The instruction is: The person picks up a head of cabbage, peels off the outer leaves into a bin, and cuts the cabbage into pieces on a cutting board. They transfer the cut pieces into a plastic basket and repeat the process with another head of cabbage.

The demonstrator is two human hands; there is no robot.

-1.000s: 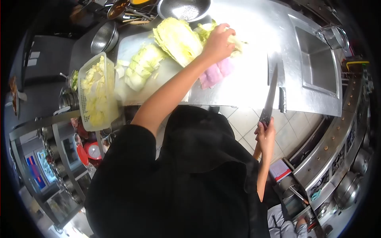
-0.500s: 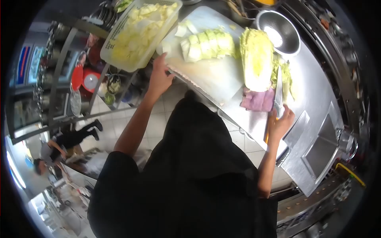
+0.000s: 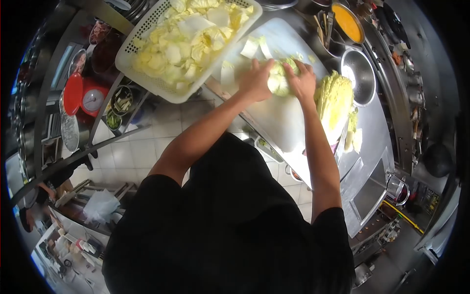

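Note:
My left hand [image 3: 255,82] and my right hand [image 3: 300,83] press in from either side on the chopped napa cabbage [image 3: 279,84], fingers curled around the pieces. This pile lies on the white cutting board [image 3: 289,122], and the hands partly hide it. A few loose cabbage pieces [image 3: 249,47] lie on the board beyond my left hand. Right of my right forearm is a larger piece of napa cabbage [image 3: 335,108], uncut on its visible side. A knife [image 3: 341,142] lies beside it, its handle hidden by my forearm.
A white perforated basket [image 3: 169,93] full of cut cabbage stands at the board's left. A metal bowl [image 3: 362,90] and a pan of orange liquid [image 3: 350,22] are at the far right. A red scale [image 3: 93,98] sits on the left shelf. Another person [image 3: 41,196] is at the far left.
My right hand has let go of the knife and moved onto the chopped cabbage. My left hand has moved from the board's edge to the same pile. The view has shifted.

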